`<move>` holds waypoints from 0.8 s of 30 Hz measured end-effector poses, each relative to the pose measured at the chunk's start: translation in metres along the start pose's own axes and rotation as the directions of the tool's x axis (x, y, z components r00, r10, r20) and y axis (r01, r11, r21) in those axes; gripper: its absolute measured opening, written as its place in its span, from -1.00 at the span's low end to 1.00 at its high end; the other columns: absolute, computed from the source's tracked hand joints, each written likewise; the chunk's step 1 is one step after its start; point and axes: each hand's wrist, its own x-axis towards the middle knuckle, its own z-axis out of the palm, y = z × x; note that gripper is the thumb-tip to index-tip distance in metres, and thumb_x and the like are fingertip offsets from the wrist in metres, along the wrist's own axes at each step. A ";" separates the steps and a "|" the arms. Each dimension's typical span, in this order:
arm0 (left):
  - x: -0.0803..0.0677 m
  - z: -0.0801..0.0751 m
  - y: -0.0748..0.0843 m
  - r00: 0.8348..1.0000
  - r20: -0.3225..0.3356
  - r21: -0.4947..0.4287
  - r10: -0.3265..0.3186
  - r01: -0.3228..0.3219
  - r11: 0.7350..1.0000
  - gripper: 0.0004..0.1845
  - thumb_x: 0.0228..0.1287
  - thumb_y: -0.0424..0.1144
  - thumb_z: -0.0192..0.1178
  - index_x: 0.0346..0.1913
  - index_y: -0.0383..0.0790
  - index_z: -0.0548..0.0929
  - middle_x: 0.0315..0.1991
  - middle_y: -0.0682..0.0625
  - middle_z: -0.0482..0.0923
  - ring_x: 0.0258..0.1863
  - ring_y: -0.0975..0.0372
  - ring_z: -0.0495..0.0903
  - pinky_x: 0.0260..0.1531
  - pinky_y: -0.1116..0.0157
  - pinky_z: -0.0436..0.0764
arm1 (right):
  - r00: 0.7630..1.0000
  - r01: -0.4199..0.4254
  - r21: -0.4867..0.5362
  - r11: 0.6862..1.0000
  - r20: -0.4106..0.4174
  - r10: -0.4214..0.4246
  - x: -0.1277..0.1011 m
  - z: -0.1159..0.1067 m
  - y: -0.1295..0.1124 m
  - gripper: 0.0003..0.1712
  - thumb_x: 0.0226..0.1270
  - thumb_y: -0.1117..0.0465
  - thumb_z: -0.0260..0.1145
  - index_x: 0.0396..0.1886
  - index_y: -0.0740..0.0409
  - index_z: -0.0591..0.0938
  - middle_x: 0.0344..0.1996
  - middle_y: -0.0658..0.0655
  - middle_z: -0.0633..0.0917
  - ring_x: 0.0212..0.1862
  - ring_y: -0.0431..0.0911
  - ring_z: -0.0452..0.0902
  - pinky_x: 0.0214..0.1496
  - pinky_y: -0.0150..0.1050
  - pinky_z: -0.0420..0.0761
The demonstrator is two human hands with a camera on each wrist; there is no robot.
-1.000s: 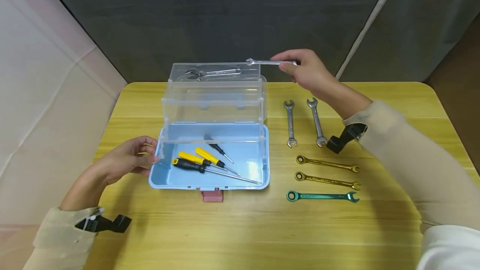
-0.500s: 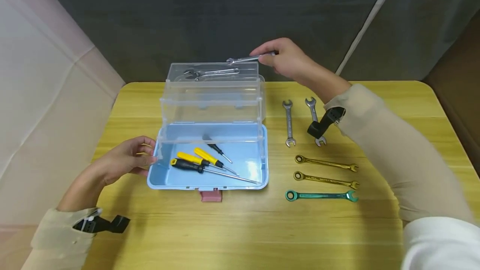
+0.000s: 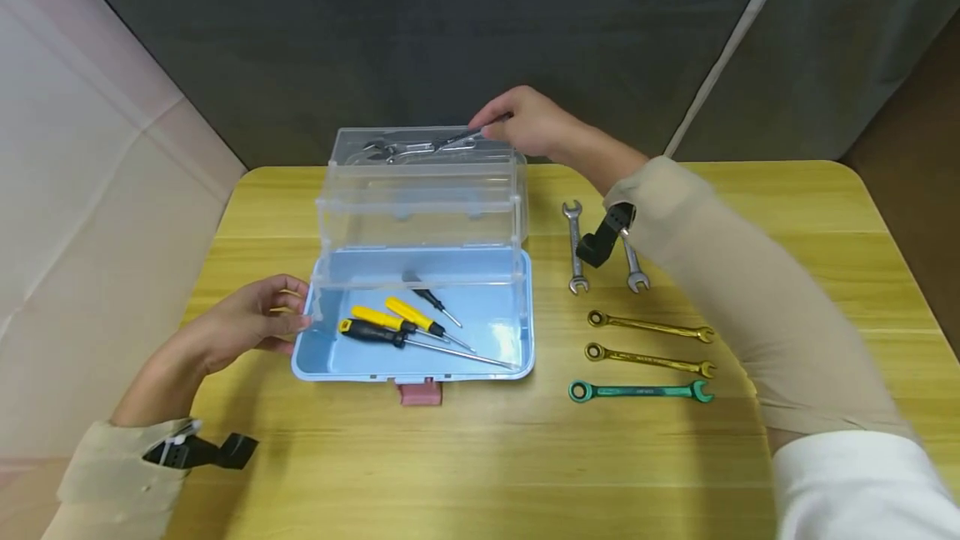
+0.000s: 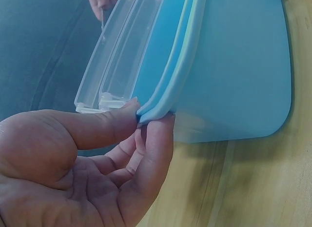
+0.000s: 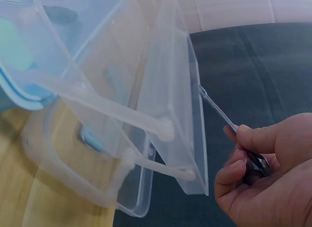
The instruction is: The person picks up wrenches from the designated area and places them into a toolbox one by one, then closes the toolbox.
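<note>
A light blue toolbox stands open on the yellow wooden table, its clear upper trays fanned up and back. My right hand pinches a silver wrench by one end and holds it over the top tray's right side, where other silver wrenches lie. In the right wrist view the silver wrench slants down into the clear tray. My left hand pinches the toolbox's left rim between thumb and fingers. Screwdrivers with yellow and black handles lie in the blue base.
To the right of the box lie two silver open-end wrenches, two gold ratchet wrenches and a green ratchet wrench. A pink latch juts from the box front. Dark curtain hangs behind the table.
My right hand carried the silver wrench leftward and down, from beside the box to over the top tray. The left hand stayed on the box rim.
</note>
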 end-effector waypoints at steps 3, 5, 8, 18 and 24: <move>0.000 0.000 0.000 1.000 0.001 0.001 0.002 -0.002 1.000 -0.62 0.50 -0.45 0.13 0.20 -0.49 0.24 -0.13 -0.08 0.44 -0.29 0.23 0.64 -0.26 0.23 0.74 | 1.000 0.005 -0.010 1.000 0.013 -0.005 0.004 0.007 0.000 -0.67 0.61 0.23 0.14 0.25 0.07 0.65 0.32 0.04 0.53 0.23 -0.10 0.41 0.31 -0.21 0.47; 0.000 -0.001 -0.001 1.000 0.003 0.000 0.003 -0.003 1.000 -0.62 0.50 -0.45 0.13 0.20 -0.49 0.24 -0.12 -0.09 0.44 -0.28 0.22 0.64 -0.26 0.22 0.75 | 1.000 0.018 -0.016 1.000 0.020 -0.018 0.007 0.012 0.000 -0.67 0.61 0.24 0.14 0.24 0.08 0.65 0.33 0.05 0.52 0.24 -0.09 0.41 0.33 -0.20 0.47; -0.001 -0.001 -0.002 1.000 0.005 -0.001 0.005 -0.005 1.000 -0.63 0.50 -0.45 0.12 0.20 -0.49 0.24 -0.11 -0.09 0.45 -0.27 0.21 0.65 -0.26 0.21 0.75 | 0.999 0.045 -0.009 0.999 0.022 -0.045 0.009 0.017 0.000 -0.68 0.60 0.25 0.16 0.22 0.13 0.65 0.33 0.09 0.53 0.27 -0.07 0.42 0.35 -0.20 0.46; -0.001 -0.001 -0.003 1.000 0.011 -0.016 0.005 -0.005 1.000 -0.65 0.50 -0.44 0.12 0.19 -0.45 0.26 -0.11 -0.09 0.48 -0.25 0.19 0.67 -0.25 0.21 0.75 | 0.998 0.036 0.197 0.980 -0.061 -0.024 0.012 0.025 0.001 -0.60 0.54 0.30 0.21 0.29 0.31 0.46 -0.14 0.13 0.61 -0.13 -0.06 0.52 0.04 -0.20 0.55; -0.002 -0.001 -0.003 1.000 0.019 -0.021 0.001 -0.001 1.000 -0.66 0.50 -0.44 0.13 0.17 -0.42 0.27 -0.12 -0.07 0.48 -0.25 0.19 0.67 -0.25 0.21 0.75 | 0.998 0.002 0.337 0.942 -0.066 0.021 0.014 0.026 0.000 -0.60 0.58 0.41 0.07 0.33 0.38 0.36 -0.07 0.22 0.63 -0.05 -0.10 0.62 -0.09 -0.38 0.57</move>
